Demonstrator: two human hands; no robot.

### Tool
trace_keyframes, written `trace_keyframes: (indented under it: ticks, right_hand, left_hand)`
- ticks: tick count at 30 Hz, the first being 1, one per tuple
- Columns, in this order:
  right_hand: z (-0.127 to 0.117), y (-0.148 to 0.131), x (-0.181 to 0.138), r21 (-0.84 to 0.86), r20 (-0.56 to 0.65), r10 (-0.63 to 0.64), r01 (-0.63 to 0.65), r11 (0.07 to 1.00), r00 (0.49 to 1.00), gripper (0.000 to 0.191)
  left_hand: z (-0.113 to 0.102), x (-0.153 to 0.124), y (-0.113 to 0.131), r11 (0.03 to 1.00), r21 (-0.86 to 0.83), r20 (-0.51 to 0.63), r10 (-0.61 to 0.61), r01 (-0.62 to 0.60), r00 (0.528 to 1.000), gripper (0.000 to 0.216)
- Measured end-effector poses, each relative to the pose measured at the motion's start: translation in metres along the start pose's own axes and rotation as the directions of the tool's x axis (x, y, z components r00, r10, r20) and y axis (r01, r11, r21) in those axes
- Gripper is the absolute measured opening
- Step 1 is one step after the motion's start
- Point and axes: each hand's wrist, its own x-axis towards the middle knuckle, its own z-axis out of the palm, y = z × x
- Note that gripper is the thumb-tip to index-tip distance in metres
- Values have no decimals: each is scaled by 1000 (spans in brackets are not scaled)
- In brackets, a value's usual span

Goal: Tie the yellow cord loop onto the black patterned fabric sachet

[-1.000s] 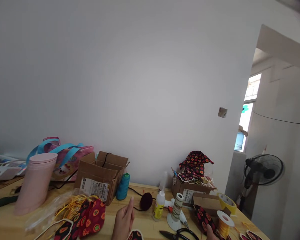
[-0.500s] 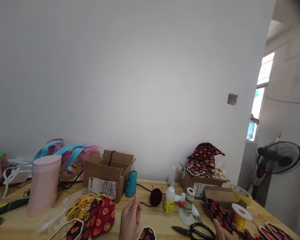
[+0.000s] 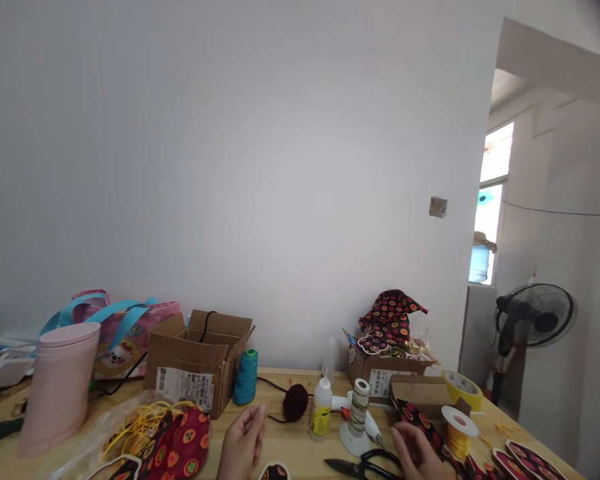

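Observation:
My left hand (image 3: 241, 445) rests on the wooden table (image 3: 290, 437) at the bottom middle, fingers loosely curled and apart, holding nothing. A small patterned cutout (image 3: 275, 472) lies just right of it. My right hand (image 3: 414, 450) reaches onto the dark patterned fabric (image 3: 417, 417) beside the black scissors (image 3: 365, 465); its fingers are bent over the cloth, and whether they grip it is unclear. A spool of yellow ribbon (image 3: 457, 435) stands to the right of that hand.
On the table stand a pink container (image 3: 60, 387), an open cardboard box (image 3: 197, 363), a teal thread spool (image 3: 245, 377), a maroon yarn ball (image 3: 294, 402), a glue bottle (image 3: 322, 412), a ribbon roll on a stand (image 3: 357, 413) and yellow tape (image 3: 463, 388). A fan (image 3: 535, 317) stands at the right.
My right hand has risen into view and moved onto the patterned fabric near the scissors. The left hand has dropped slightly and its fingers have spread. The camera has swung a little.

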Motion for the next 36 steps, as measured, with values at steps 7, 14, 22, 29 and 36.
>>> trace_keyframes:
  ticks: [7, 14, 22, 29, 36]
  right_hand:
    - [36, -12, 27, 27, 70, -70, 68, 997, 995, 50]
    - [53, -4, 16, 62, 109, -63, 57, 996, 992, 37]
    - [45, -10, 10, 138, 106, -74, 59, 989, 992, 37]
    - [34, -21, 6, 191, -50, 33, -23, 981, 998, 40]
    - [13, -60, -40, 232, -94, 6, 16, 972, 996, 40]
  left_hand:
    - [-4, -2, 1, 998, 62, -40, 0, 3, 999, 51]
    - [-5, 1, -1, 994, 111, -60, 29, -22, 998, 53]
    - [-3, -1, 0, 988, 147, 17, 34, -36, 999, 49]
    - [6, -8, -6, 978, 199, 154, 27, -57, 988, 47]
    - [3, -8, -6, 941, 322, 160, 55, -105, 986, 45]
